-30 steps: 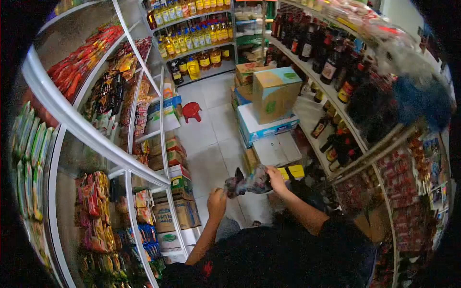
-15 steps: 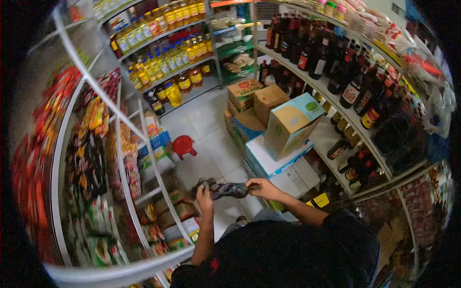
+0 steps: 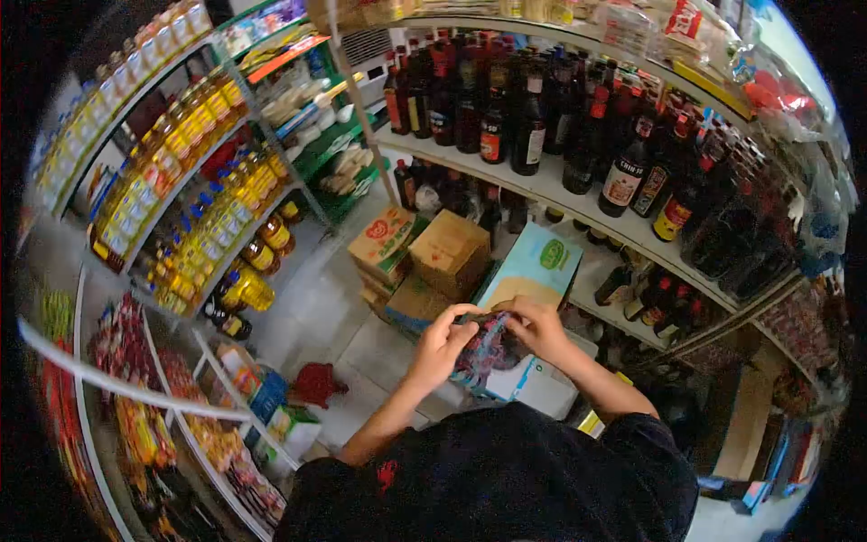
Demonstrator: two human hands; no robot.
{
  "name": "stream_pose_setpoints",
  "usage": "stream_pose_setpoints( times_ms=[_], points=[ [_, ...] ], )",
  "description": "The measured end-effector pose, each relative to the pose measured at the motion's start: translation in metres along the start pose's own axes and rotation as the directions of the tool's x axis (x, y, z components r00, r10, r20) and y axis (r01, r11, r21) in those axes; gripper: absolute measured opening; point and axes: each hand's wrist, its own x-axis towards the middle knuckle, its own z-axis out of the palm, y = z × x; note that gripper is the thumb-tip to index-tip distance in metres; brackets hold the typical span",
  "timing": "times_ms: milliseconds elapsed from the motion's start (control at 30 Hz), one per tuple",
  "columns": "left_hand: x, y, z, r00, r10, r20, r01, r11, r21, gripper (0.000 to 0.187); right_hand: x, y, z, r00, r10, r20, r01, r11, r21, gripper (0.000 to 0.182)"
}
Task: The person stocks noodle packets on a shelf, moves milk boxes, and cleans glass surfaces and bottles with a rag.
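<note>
A crumpled, dark multicoloured piece of soft fabric (image 3: 486, 350), with purple, blue and reddish patches, hangs between my hands in front of my chest. My left hand (image 3: 437, 349) pinches its upper left edge between thumb and fingers. On the other side, my right hand (image 3: 540, 329) grips the upper right edge with its fingers bent over it. Just beyond both hands stands a tall carton with a light blue and tan top (image 3: 540, 264). Part of a white box (image 3: 546, 388) shows below my right hand.
Brown cartons (image 3: 452, 248) are stacked on the tiled floor (image 3: 361, 348) ahead. A red stool (image 3: 318, 386) stands to the left. Shelves of dark bottles (image 3: 623, 176) run along the right; yellow oil bottles (image 3: 208, 221) fill the left rack. A white shelf frame (image 3: 126, 388) crosses the lower left.
My view has turned to the right. My hands have come closer together, and the fabric, stretched lengthwise between them before, now hangs bunched over the cartons.
</note>
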Motion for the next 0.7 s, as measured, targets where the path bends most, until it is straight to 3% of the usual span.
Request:
stream_pose_setpoints(
  times_ms=[100, 167, 233, 300, 333, 433, 500, 567, 600, 633, 667, 700],
  points=[
    [0.056, -0.008, -0.030, 0.989, 0.078, 0.125, -0.088, 0.993, 0.079, 0.028, 0.020, 0.000, -0.017, 0.984, 0.131, -0.119, -0.139, 0.988, -0.064, 0.024],
    [0.100, -0.018, -0.049, 0.965, -0.065, 0.253, 0.097, 0.988, -0.117, 0.029, 0.028, -0.012, -0.023, 0.870, 0.336, -0.362, -0.339, 0.939, 0.059, 0.025],
    [0.152, -0.020, -0.057, 0.975, -0.048, 0.218, 0.037, 0.998, 0.053, 0.028, 0.032, -0.009, -0.026, 0.784, 0.290, -0.549, -0.311, 0.949, 0.058, 0.026],
    [0.213, -0.026, -0.069, 0.954, 0.140, 0.266, -0.179, 0.976, 0.127, 0.026, 0.045, -0.012, -0.028, 0.682, 0.492, -0.541, -0.469, 0.862, 0.193, 0.026],
    [0.244, -0.030, -0.076, 0.953, 0.159, 0.256, -0.186, 0.979, 0.083, 0.027, 0.054, -0.013, -0.025, 0.632, 0.571, -0.523, -0.525, 0.813, 0.253, 0.026],
    [0.318, -0.018, -0.083, 0.950, 0.213, 0.228, -0.223, 0.975, 0.017, 0.032, 0.089, -0.009, -0.011, 0.556, 0.563, -0.611, -0.503, 0.814, 0.292, 0.026],
    [0.375, -0.021, -0.066, 0.919, 0.334, 0.208, -0.303, 0.938, -0.169, 0.034, 0.104, 0.002, 0.000, 0.498, 0.484, -0.719, -0.488, 0.842, 0.229, 0.025],
    [0.428, -0.014, -0.040, 0.842, 0.511, 0.174, -0.504, 0.859, -0.087, 0.038, 0.119, 0.002, 0.007, 0.490, 0.370, -0.790, -0.511, 0.856, 0.084, 0.030],
    [0.438, 0.001, -0.027, 0.826, 0.549, 0.129, -0.557, 0.830, 0.031, 0.041, 0.129, -0.005, 0.011, 0.458, 0.377, -0.805, -0.505, 0.856, 0.114, 0.030],
    [0.463, 0.007, -0.017, 0.792, 0.574, 0.209, -0.596, 0.801, 0.061, 0.046, 0.132, -0.002, 0.018, 0.435, 0.362, -0.825, -0.487, 0.865, 0.122, 0.026],
    [0.501, -0.008, 0.005, 0.768, 0.634, 0.093, -0.641, 0.756, 0.136, 0.052, 0.136, -0.005, 0.024, 0.409, 0.309, -0.858, -0.487, 0.870, 0.081, 0.027],
    [0.504, 0.012, 0.005, 0.737, 0.617, 0.275, -0.645, 0.764, 0.017, 0.059, 0.136, -0.002, 0.035, 0.372, 0.298, -0.879, -0.444, 0.889, 0.114, 0.027]
  ],
)
